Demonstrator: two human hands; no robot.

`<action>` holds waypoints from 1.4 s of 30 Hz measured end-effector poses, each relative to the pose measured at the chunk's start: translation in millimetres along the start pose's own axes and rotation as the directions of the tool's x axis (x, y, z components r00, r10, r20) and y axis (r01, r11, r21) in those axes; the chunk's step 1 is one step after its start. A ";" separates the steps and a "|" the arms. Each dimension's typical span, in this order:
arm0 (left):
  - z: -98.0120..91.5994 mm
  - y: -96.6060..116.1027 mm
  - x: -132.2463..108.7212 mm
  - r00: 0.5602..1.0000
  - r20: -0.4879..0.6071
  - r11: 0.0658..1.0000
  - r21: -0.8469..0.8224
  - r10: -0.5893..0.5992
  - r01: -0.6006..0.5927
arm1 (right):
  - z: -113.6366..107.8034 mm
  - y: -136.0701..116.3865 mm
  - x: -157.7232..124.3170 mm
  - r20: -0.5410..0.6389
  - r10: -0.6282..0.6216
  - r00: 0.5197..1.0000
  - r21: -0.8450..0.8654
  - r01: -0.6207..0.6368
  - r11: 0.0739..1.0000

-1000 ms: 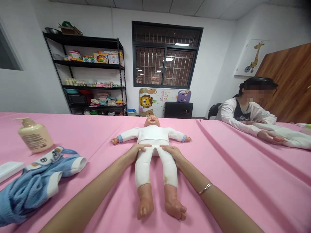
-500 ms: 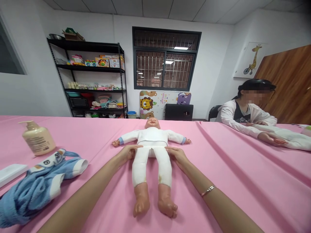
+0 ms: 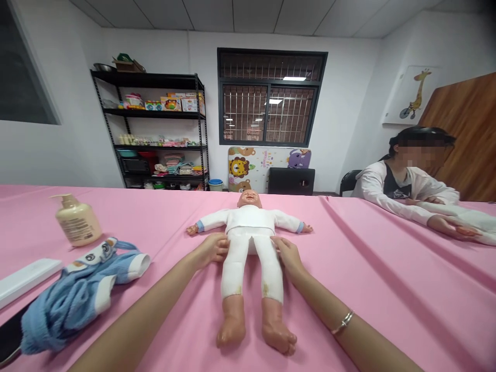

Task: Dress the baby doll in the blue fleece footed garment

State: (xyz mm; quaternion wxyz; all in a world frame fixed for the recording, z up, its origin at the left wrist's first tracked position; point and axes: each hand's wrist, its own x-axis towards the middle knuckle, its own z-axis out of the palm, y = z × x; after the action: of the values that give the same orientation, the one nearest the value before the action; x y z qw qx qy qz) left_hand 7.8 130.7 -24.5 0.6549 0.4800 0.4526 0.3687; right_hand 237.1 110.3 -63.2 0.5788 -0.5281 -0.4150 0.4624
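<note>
A baby doll [image 3: 251, 243] in a white top and white trousers lies on its back on the pink tablecloth [image 3: 349, 268], arms spread and bare feet toward me. My left hand [image 3: 211, 248] sits against the doll's hip on the left, fingers curled and pinching the trouser cloth. My right hand [image 3: 289, 254] presses on the other hip, fingers together on the trouser side. A bracelet [image 3: 343, 322] circles my right wrist.
On the left lie a blue baby garment [image 3: 77, 294], a cream pump bottle [image 3: 77, 221] and a white flat box [image 3: 27, 276]. At the far right, another person [image 3: 406, 181] handles a second doll [image 3: 473, 227]. A black shelf rack [image 3: 158, 129] stands by the back wall.
My hands slid from the top of the doll's waist out to the sides of its hips. The view shifted slightly, so everything sits a little further right.
</note>
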 end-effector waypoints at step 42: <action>-63.8 -34.5 -92.0 0.813 0.031 0.004 0.999 0.582 -0.041 | -20.5 32.9 1.6 0.045 -0.222 0.974 -0.094 0.226 0.970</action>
State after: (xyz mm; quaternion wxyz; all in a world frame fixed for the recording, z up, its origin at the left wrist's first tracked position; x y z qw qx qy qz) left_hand -80.3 55.9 -44.0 -0.0519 0.7920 0.5759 0.1959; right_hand 254.1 107.7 -98.0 0.5933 -0.4979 -0.5041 0.3820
